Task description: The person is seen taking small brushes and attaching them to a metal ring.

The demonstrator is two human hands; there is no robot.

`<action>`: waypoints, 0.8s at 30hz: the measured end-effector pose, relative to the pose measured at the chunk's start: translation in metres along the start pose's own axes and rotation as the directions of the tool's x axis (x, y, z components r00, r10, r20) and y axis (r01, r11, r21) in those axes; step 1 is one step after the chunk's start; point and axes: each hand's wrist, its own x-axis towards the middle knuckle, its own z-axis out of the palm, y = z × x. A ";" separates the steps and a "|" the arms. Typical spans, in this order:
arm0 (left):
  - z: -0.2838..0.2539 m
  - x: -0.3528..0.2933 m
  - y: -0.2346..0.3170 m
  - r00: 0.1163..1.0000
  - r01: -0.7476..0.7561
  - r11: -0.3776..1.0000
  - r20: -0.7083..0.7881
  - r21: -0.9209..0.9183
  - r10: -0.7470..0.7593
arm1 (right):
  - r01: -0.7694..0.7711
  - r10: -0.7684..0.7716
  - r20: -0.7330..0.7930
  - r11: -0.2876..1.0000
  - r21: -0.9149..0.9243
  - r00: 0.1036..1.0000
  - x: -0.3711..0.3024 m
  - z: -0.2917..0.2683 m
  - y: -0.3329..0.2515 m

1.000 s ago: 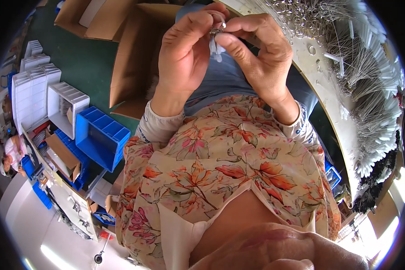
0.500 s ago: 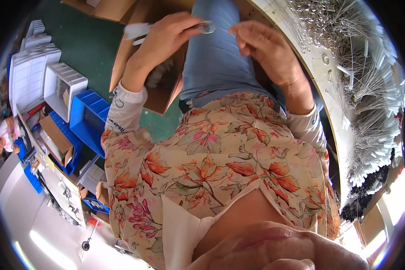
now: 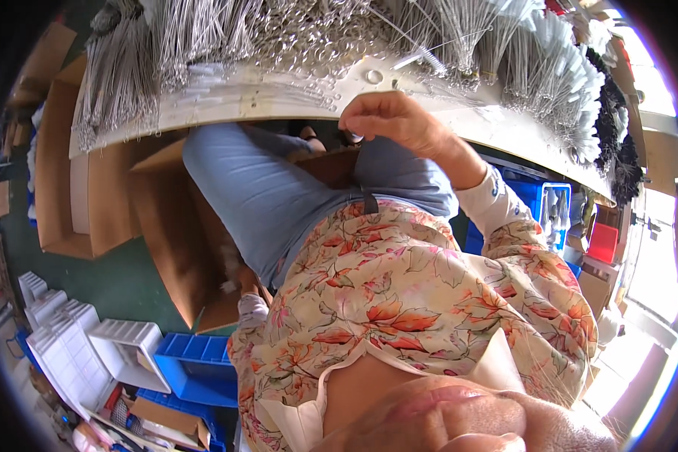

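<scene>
My right hand (image 3: 399, 124) hovers at the front edge of the pale table (image 3: 482, 124), its fingers curled in. A small glint shows under its fingertips, too small to name. Just beyond it a metal ring (image 3: 374, 76) lies on the table, near a heap of metal rings (image 3: 301, 41). My left hand (image 3: 248, 281) is low on the left, by the open cardboard box (image 3: 175, 226) beside my leg; its fingers are hidden. Some blurred white items (image 3: 229, 286) are in that box. Bundles of thin wire-handled brushes (image 3: 459, 26) with white bristles cover the table.
Black-bristled brushes (image 3: 614, 105) lie at the table's right end. Another cardboard box (image 3: 75, 173) stands at the far left. White plastic crates (image 3: 71, 346) and a blue crate (image 3: 196, 369) are at the lower left. A blue bin (image 3: 527, 197) sits under the table at right.
My view and body have turned toward the table. My left hand, which held a white brush and a ring over my lap, is down by the box. My right hand has moved to the table edge.
</scene>
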 end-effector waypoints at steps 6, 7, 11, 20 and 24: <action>-0.042 0.029 -0.016 0.982 0.168 0.946 -0.039 -0.277 -0.185 | 0.219 -0.519 -0.125 0.551 -0.806 0.846 0.042 -0.060 -0.053; -0.064 0.032 -0.030 0.974 0.225 0.942 0.043 -0.248 -0.221 | 0.327 -0.615 -0.028 0.457 -0.827 0.788 0.057 -0.066 -0.062; -0.197 0.042 0.005 0.921 0.055 0.722 -0.244 -0.690 -0.304 | 0.252 -0.626 0.112 0.139 -0.958 0.772 0.112 -0.091 -0.083; -0.234 -0.015 0.037 0.933 -0.015 0.494 -0.190 -0.870 -0.305 | 0.088 -0.418 0.448 -0.646 -0.758 0.791 0.170 -0.103 -0.079; -0.217 -0.018 0.052 0.948 0.031 0.376 -0.092 -0.926 -0.304 | 0.065 -0.646 0.256 -0.303 -0.951 0.719 0.156 -0.160 -0.148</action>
